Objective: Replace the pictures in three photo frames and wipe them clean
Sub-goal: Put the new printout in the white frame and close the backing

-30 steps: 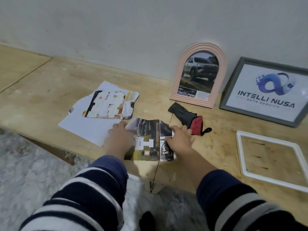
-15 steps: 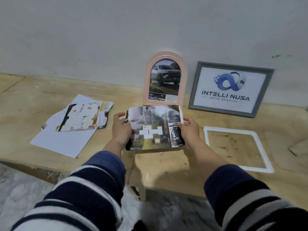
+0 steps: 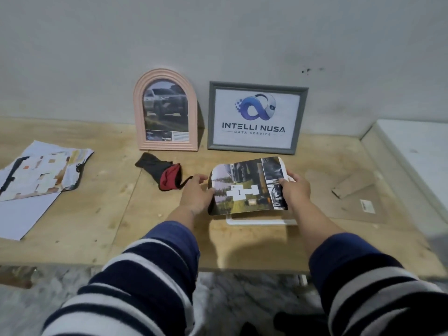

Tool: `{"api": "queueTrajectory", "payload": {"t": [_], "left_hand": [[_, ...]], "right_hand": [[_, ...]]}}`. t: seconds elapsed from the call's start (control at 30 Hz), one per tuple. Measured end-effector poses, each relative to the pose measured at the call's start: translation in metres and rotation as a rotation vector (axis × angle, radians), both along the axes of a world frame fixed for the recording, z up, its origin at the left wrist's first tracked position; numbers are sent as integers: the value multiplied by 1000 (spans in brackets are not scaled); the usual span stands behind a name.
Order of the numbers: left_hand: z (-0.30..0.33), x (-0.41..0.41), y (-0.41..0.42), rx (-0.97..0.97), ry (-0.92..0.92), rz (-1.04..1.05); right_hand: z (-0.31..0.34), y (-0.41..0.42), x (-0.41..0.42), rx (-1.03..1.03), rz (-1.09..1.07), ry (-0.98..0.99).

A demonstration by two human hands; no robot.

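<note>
A curled printed picture (image 3: 247,187) hangs just above the white frame (image 3: 261,222), hiding all of it but the near edge. My left hand (image 3: 196,194) grips the picture's left edge and my right hand (image 3: 294,190) pinches its right edge. A pink arched frame (image 3: 140,112) with a car photo and a grey frame (image 3: 211,115) with a logo print lean on the wall behind. A black and red cloth (image 3: 161,172) lies left of my left hand.
Loose paper sheets and a cut picture (image 3: 36,175) lie at the table's left. A glass pane (image 3: 351,202) with a cardboard piece (image 3: 351,189) on it lies at the right. A white ledge (image 3: 417,151) borders the table's right side.
Both hands lifted the picture off the table's front edge and carried it right, over the white frame. The camera view swung right with them.
</note>
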State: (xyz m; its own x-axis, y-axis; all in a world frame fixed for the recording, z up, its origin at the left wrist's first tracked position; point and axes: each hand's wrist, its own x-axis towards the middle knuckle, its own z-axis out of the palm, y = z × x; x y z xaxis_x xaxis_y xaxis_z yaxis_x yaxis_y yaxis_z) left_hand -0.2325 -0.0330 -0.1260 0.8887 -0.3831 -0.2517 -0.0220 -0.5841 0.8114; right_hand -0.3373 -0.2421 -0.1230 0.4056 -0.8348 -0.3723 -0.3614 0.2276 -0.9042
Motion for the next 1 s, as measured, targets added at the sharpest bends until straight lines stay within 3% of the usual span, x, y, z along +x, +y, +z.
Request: {"api": "queueTrajectory", "payload": {"t": [0.1, 0.23, 0.4, 0.47, 0.57, 0.73, 1.0], "left_hand": [[-11, -19, -26, 171, -153, -156], [-17, -43, -56, 405, -195, -295], [-20, -57, -77, 626, -213, -429], [-22, -60, -80, 680, -232, -432], [-24, -63, -80, 700, -248, -423], [-25, -63, -82, 712, -249, -416], [-13, -65, -99, 665, -298, -348]], "right_hand": [[-9, -21, -19, 25, -26, 12], [-22, -35, -31, -8, 7, 68], [-30, -41, -37, -224, 232, 188], [-33, -45, -36, -382, 342, 341], [-36, -45, -40, -607, 522, 606], [-41, -42, -48, -873, 726, 732], [-34, -60, -63, -684, 508, 546]]}}
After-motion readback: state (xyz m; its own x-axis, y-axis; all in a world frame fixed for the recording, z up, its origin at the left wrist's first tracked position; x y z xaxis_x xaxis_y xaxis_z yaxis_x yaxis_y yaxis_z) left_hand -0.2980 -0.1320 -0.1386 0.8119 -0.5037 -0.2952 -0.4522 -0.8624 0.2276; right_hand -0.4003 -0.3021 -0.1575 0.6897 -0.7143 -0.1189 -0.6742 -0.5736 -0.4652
